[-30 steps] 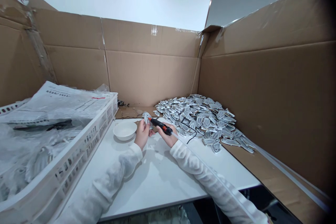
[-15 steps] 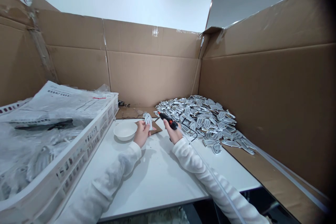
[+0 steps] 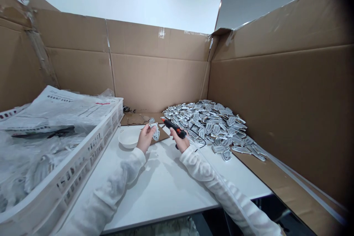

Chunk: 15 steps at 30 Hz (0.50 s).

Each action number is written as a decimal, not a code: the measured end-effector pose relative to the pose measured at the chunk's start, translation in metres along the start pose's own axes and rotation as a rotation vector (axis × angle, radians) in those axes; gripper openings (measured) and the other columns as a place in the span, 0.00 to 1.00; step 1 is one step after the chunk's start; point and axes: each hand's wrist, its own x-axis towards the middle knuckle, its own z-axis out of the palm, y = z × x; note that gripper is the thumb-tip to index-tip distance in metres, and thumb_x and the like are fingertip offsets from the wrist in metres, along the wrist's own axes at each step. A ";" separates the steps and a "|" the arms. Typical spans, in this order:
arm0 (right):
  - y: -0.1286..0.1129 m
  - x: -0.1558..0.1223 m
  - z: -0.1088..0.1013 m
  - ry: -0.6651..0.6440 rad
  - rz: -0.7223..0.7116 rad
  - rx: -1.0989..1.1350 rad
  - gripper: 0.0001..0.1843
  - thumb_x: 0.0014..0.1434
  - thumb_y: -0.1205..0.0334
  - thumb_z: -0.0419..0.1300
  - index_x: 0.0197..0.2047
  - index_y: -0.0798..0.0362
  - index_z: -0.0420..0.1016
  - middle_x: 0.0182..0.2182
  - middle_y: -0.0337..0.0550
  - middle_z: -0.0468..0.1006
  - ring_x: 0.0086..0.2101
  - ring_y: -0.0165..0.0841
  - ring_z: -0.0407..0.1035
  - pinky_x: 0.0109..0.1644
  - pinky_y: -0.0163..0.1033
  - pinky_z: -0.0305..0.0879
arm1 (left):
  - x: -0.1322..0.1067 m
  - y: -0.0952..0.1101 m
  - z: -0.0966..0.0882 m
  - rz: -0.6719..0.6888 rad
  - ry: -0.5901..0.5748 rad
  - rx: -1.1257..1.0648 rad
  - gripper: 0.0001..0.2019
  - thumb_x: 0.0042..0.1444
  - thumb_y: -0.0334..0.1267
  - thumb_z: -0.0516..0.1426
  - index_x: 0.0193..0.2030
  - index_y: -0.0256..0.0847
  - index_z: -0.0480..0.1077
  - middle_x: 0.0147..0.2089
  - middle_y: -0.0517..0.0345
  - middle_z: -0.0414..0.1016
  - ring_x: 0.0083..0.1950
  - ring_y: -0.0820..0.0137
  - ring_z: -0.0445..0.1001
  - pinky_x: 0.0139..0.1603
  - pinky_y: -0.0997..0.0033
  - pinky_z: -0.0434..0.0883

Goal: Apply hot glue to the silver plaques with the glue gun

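Observation:
My left hand (image 3: 145, 138) pinches a small flat white-and-grey cut-out piece (image 3: 155, 132) between thumb and fingers, above a brown cardboard piece (image 3: 163, 135). A shallow white bowl (image 3: 127, 138) stands just left of that hand and is partly hidden by it. In my right hand (image 3: 180, 142) is a black and orange hot glue gun (image 3: 175, 128), its tip pointing left toward the piece, with a small gap between them. From the gun's back a long translucent glue stick (image 3: 218, 175) runs over my right forearm.
A big pile of similar pieces (image 3: 207, 121) lies at the back right of the white table (image 3: 160, 191). On the left stands a white plastic basket (image 3: 91, 155) with plastic bags and a printed sheet (image 3: 69, 105). Cardboard walls (image 3: 157, 70) surround the workspace.
My left hand has turned the cut-out piece so that it now tilts down to the right. The glue gun stays close to it, and the whole view has shifted slightly.

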 end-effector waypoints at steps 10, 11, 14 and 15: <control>-0.001 -0.006 0.002 -0.089 -0.342 -0.160 0.16 0.51 0.53 0.51 0.19 0.52 0.54 0.17 0.36 0.58 0.22 0.28 0.55 0.26 0.34 0.51 | -0.006 0.002 0.008 -0.224 -0.043 -0.127 0.08 0.53 0.35 0.50 0.39 0.41 0.55 0.39 0.54 0.69 0.24 0.74 0.71 0.23 0.73 0.71; 0.000 -0.006 0.003 -0.094 -0.342 -0.158 0.16 0.51 0.53 0.51 0.19 0.52 0.53 0.17 0.35 0.58 0.21 0.28 0.55 0.26 0.33 0.51 | -0.006 0.002 0.008 -0.220 -0.045 -0.122 0.08 0.53 0.35 0.50 0.39 0.41 0.55 0.39 0.54 0.69 0.24 0.74 0.72 0.23 0.72 0.72; 0.001 -0.007 0.003 -0.106 -0.342 -0.161 0.17 0.51 0.53 0.51 0.19 0.52 0.53 0.17 0.35 0.57 0.21 0.28 0.55 0.26 0.33 0.50 | -0.007 0.003 0.009 -0.211 -0.040 -0.112 0.06 0.53 0.34 0.48 0.38 0.41 0.55 0.35 0.57 0.68 0.24 0.74 0.71 0.23 0.70 0.72; 0.001 -0.007 0.003 -0.112 -0.341 -0.166 0.17 0.52 0.53 0.52 0.19 0.53 0.53 0.17 0.35 0.58 0.21 0.28 0.55 0.26 0.33 0.50 | -0.007 0.003 0.009 -0.211 -0.039 -0.111 0.06 0.53 0.34 0.48 0.38 0.41 0.55 0.34 0.57 0.68 0.24 0.74 0.71 0.23 0.70 0.72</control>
